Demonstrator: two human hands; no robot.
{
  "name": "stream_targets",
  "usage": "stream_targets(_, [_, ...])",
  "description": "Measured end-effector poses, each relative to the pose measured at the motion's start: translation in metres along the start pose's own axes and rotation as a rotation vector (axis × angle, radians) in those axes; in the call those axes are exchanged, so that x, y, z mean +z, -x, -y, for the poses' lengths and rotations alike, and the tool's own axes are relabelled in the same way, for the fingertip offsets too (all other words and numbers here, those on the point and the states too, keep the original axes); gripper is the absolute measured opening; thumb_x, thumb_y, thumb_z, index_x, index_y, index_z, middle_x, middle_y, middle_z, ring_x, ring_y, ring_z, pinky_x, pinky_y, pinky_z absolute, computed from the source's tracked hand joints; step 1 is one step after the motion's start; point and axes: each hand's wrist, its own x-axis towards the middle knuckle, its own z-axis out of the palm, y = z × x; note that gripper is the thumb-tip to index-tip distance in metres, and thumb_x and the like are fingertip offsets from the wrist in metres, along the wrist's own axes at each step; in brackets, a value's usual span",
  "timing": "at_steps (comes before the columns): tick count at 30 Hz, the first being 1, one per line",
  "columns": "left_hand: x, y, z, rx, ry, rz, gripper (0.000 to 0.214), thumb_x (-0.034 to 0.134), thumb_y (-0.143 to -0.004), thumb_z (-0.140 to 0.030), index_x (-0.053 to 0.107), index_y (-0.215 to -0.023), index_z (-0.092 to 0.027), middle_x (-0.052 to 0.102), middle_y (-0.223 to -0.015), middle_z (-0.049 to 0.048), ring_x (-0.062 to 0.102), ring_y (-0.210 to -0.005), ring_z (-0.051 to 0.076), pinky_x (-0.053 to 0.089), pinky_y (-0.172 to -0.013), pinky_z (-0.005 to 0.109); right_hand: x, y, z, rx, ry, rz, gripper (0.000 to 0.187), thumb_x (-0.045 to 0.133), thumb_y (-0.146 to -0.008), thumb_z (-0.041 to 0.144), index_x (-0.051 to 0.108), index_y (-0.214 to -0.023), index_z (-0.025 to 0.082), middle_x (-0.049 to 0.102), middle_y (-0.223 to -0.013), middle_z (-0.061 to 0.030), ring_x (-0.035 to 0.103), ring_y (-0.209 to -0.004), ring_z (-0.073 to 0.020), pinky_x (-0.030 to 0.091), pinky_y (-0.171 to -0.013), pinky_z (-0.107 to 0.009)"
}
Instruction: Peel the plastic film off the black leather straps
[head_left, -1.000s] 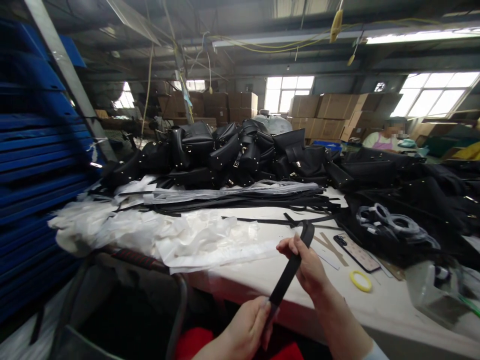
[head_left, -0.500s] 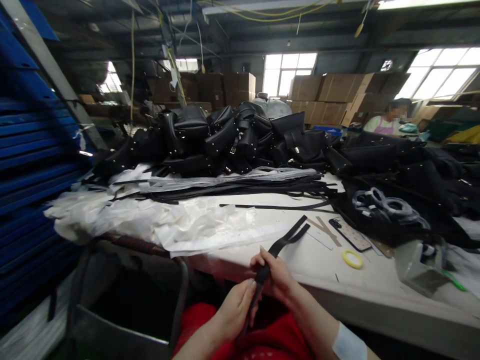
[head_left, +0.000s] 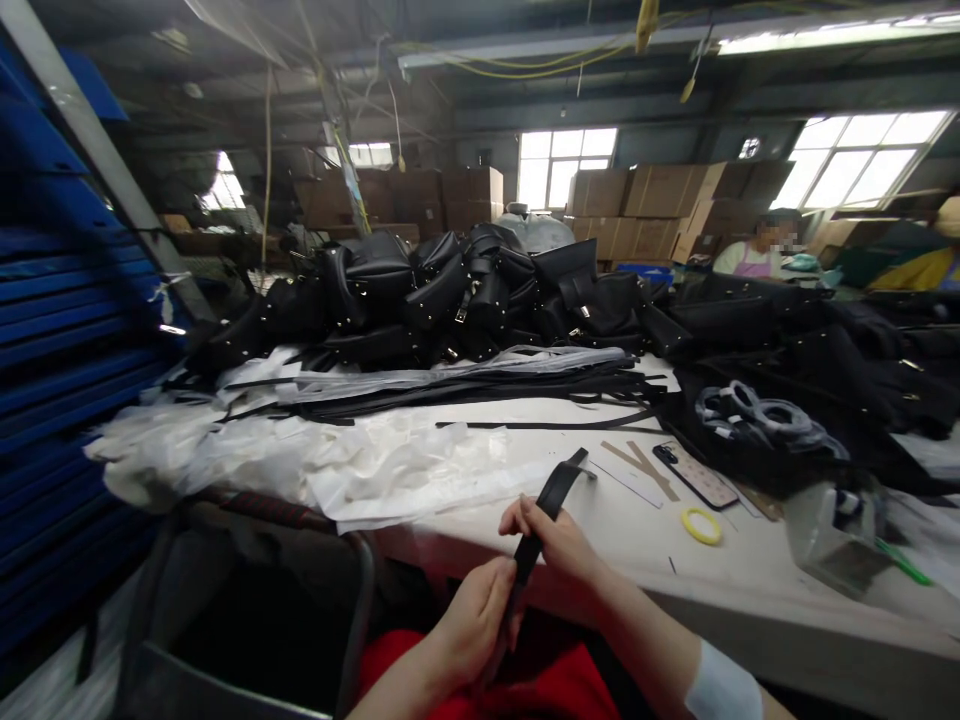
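A black strap [head_left: 553, 496], folded double, rises from between my hands over the near edge of the white table [head_left: 645, 545]. My right hand [head_left: 559, 545] pinches it just below its upper part. My left hand [head_left: 472, 625] grips its lower part, close under the right hand, above my red lap. Both hands are closed on the strap.
A heap of black bags [head_left: 465, 295] and a bundle of long black straps [head_left: 480, 385] lie across the table's far side. Crumpled white plastic [head_left: 352, 465] lies at the left. A phone [head_left: 696, 476], a yellow tape ring [head_left: 702, 526] and card strips are at the right. A dark bin [head_left: 247, 600] stands at the left. A person [head_left: 757, 255] sits far right.
The hands came down from above the table towards my lap and closed up on each other. The strap's two loose ends, spread apart half a second ago, now lie together.
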Motion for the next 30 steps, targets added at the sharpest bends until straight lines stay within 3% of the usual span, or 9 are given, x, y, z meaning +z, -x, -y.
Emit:
stream_targets(4, [-0.001,-0.017,-0.043,0.106,0.039,0.01,0.059,0.036,-0.09,-0.071,0.054,-0.082,-0.015,0.052,-0.052,-0.0024,0.046,-0.042,0.009,0.034,-0.041,0.02,-0.008,-0.03,0.066,-0.094,-0.132,-0.071,0.046,0.068,-0.078,0.061,0.062,-0.063,0.018,0.065,-0.069,-0.003,0.058,-0.072,-0.0168,0.046,-0.075,-0.03])
stream_targets(8, [-0.011,-0.042,-0.117,0.26,0.061,0.042,0.061,0.042,-0.087,-0.072,0.058,-0.087,-0.013,0.055,-0.052,-0.0011,0.051,-0.041,0.01,0.037,-0.041,0.02,0.01,-0.05,0.139,-0.228,0.019,0.036,0.044,0.069,-0.078,0.059,0.074,-0.076,0.015,0.071,-0.075,-0.0072,0.065,-0.076,-0.0189,0.05,-0.077,-0.031])
stream_targets(13, [-0.012,-0.061,-0.188,0.413,0.136,0.039,0.061,0.047,-0.083,-0.074,0.057,-0.08,-0.014,0.053,-0.047,-0.0019,0.048,-0.036,0.01,0.039,-0.036,0.02,0.046,-0.043,0.191,-0.239,0.35,0.252,0.05,0.064,-0.08,0.063,0.075,-0.087,0.015,0.07,-0.071,-0.0054,0.058,-0.053,-0.0138,0.043,-0.046,-0.025])
stream_targets(15, [-0.006,-0.066,-0.197,0.457,0.152,0.036,0.062,0.048,-0.081,-0.076,0.056,-0.079,-0.014,0.051,-0.044,-0.0031,0.045,-0.034,0.009,0.038,-0.034,0.02,0.05,-0.048,0.212,-0.276,0.327,0.242,0.041,0.072,-0.076,0.055,0.074,-0.081,0.014,0.069,-0.068,-0.0043,0.057,-0.053,-0.0132,0.044,-0.046,-0.024])
stream_targets(17, [0.0,-0.071,-0.198,0.475,0.162,0.022,0.065,0.049,-0.078,-0.079,0.056,-0.079,-0.014,0.05,-0.044,-0.0036,0.044,-0.033,0.009,0.037,-0.033,0.019,0.048,-0.058,0.239,-0.354,0.153,0.137,0.032,0.08,-0.071,0.046,0.069,-0.069,0.016,0.069,-0.069,-0.0042,0.061,-0.061,-0.0145,0.05,-0.057,-0.026])
stream_targets(20, [0.004,-0.079,-0.202,0.491,0.171,0.003,0.069,0.05,-0.073,-0.083,0.056,-0.077,-0.014,0.05,-0.044,-0.0034,0.043,-0.033,0.008,0.037,-0.032,0.019,0.044,-0.074,0.272,-0.38,-0.018,0.041,0.036,0.079,-0.073,0.044,0.058,-0.06,0.018,0.067,-0.066,-0.0031,0.062,-0.064,-0.0147,0.053,-0.067,-0.028])
stream_targets(23, [-0.001,-0.086,-0.221,0.548,0.193,-0.012,0.072,0.052,-0.069,-0.085,0.056,-0.075,-0.014,0.049,-0.043,-0.0036,0.043,-0.033,0.008,0.037,-0.033,0.02,0.051,-0.075,0.273,-0.416,0.076,0.115,0.04,0.078,-0.073,0.05,0.057,-0.062,0.018,0.068,-0.068,-0.003,0.063,-0.065,-0.0145,0.052,-0.067,-0.027])
stream_targets(27, [-0.009,-0.087,-0.25,0.584,0.201,-0.016,0.07,0.054,-0.067,-0.085,0.054,-0.074,-0.015,0.05,-0.044,-0.0034,0.045,-0.033,0.009,0.037,-0.034,0.021,0.068,-0.063,0.261,-0.388,0.283,0.145,0.047,0.074,-0.072,0.06,0.06,-0.065,0.016,0.069,-0.067,-0.0033,0.053,-0.046,-0.01,0.04,-0.042,-0.023])
stream_targets(30, [-0.008,-0.085,-0.254,0.594,0.178,0.011,0.069,0.052,-0.07,-0.084,0.055,-0.076,-0.015,0.051,-0.045,-0.0031,0.046,-0.033,0.009,0.035,-0.035,0.021,0.073,-0.061,0.285,-0.465,0.244,0.074,0.041,0.077,-0.073,0.053,0.063,-0.067,0.015,0.068,-0.064,-0.0032,0.058,-0.051,-0.0116,0.046,-0.047,-0.023])
